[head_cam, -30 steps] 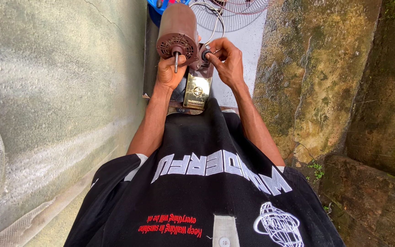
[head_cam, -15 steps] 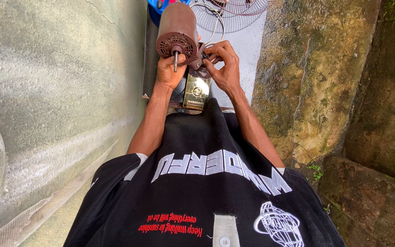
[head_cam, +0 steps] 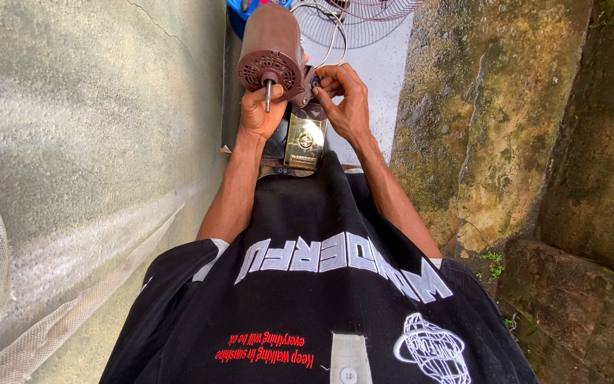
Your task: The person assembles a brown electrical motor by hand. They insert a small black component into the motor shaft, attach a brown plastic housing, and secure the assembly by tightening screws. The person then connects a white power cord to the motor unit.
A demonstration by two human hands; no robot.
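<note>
Fan motor (head_cam: 271,44) unmoved; right hand (head_cam: 346,103) fingers shifted slightly at side.

Our right hand (head_cam: 346,99) covers the side of the brown fan motor (head_cam: 273,44), hiding whatever its fingertips pinch. The wire fan guard (head_cam: 364,18) is cut off by the top edge.

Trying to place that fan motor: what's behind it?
Behind the brown motor lie a wire fan guard, white wires and something blue. The motor covers the rest.
</note>
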